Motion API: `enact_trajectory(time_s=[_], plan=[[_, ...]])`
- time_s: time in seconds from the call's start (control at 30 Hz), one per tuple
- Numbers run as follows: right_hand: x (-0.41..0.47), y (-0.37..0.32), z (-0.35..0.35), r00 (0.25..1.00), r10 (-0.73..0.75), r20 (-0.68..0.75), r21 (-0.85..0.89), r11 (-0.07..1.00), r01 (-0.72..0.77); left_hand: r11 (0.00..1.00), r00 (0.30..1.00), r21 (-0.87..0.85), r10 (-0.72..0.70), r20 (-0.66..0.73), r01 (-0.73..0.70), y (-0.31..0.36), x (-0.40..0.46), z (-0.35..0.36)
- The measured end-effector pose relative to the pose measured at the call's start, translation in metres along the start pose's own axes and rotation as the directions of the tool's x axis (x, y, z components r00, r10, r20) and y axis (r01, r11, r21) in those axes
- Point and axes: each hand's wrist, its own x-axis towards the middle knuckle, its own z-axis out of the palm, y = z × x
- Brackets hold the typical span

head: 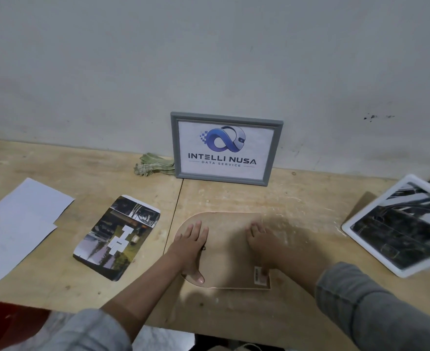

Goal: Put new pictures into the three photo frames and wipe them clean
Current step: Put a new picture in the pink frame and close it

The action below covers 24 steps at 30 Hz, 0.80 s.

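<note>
A brown frame backing board (228, 249), rounded on its left side, lies flat on the wooden table (297, 198) in front of me. My left hand (191, 245) presses flat on its left part, fingers straight. My right hand (260, 245) rests on its right part, thumb near a small label at the lower right corner. A grey frame (225, 146) with a logo print stands against the wall. A white frame (396, 224) with a dark picture lies at the right. A printed photo collage (117, 236) lies to the left.
White paper sheets (19, 224) lie at the far left. A folded greenish cloth (153, 164) sits by the wall, left of the grey frame. The table's front edge runs just below my forearms.
</note>
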Motion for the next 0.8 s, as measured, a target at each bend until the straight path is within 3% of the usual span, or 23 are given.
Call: enact_trajectory(time_s=[0.27,0.43,0.6,0.8], plan=[[-0.013,0.006,-0.005,0.999,0.032,-0.009,0.1,0.994,-0.031,1.0,1.0,-0.012,0.008,-0.002,-0.008,-0.003,-0.008,-0.006],[-0.01,0.011,-0.008,0.997,0.076,-0.009,-0.076,0.994,-0.076,0.999,0.999,0.014,-0.03,-0.028,0.03,-0.008,-0.012,-0.01],[-0.004,0.026,-0.021,0.998,-0.042,-0.039,-0.256,0.966,0.03,1.0,1.0,-0.016,-0.005,0.01,0.005,-0.016,-0.012,-0.014],[0.01,0.024,-0.018,0.998,-0.025,0.054,-0.278,0.96,0.039,0.993,0.999,-0.115,0.032,0.036,-0.028,-0.023,-0.007,-0.007]])
